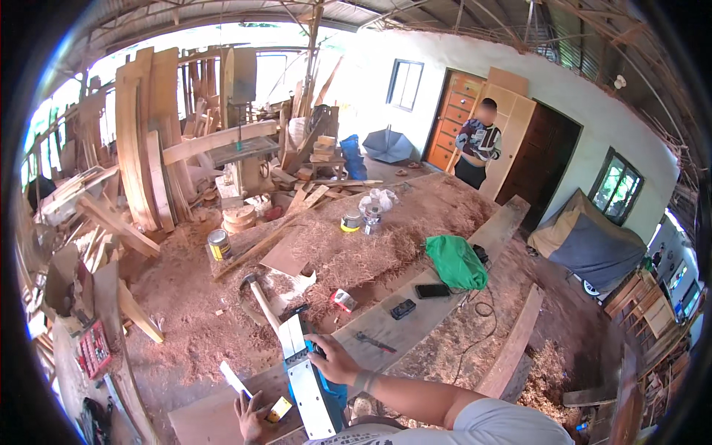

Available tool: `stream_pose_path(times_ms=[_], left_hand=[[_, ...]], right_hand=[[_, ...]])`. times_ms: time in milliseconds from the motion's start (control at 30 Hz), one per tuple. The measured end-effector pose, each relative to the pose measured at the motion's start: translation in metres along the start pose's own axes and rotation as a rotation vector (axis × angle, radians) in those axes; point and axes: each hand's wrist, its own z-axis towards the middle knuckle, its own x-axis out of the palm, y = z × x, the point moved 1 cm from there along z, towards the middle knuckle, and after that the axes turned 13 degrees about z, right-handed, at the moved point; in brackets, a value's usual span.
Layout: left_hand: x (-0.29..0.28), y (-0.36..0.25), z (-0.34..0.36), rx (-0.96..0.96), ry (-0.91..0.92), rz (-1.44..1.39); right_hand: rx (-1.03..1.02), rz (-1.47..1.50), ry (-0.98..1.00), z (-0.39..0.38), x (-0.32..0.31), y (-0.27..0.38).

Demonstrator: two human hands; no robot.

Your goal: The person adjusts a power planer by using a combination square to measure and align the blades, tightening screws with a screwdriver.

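A blue electric hand planer [314, 400] lies upside down in front of me, its long metal sole facing up. My right hand [335, 360] is closed round the planer's far right side, with the thumb and fingers near the cutter slot. To the left of the planer, my left hand [254, 420] holds what looks like a try square [280, 409], with a pale straight blade and a yellow part; the palm is partly hidden. Just beyond the planer's front lies a claw hammer [261, 298]. A dark adjustable wrench [376, 342] rests on the plank bench [352, 361] at the right.
Two dark phones [432, 291] and a green cloth bundle [456, 264] lie along the bench, with a black cord [486, 308] trailing off it. Wood shavings cover the floor. Paint cans [219, 245] stand beyond. A person [478, 144] stands near the doors.
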Motion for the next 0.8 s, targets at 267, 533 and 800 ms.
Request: stream_pose_path(times_ms=[267,533,800], left_hand=[[-0.017,-0.013,0.002,-0.026,0.037,-0.08],[-0.027,-0.019,0.004,-0.006,0.056,0.005],[-0.026,-0.018,0.005,0.002,0.035,0.007]], right_hand=[[0.024,0.026,-0.003,-0.002,0.001,-0.007],[0.022,0.014,0.01,-0.001,-0.007,0.002],[-0.035,0.072,0.012,-0.002,-0.005,-0.006]])
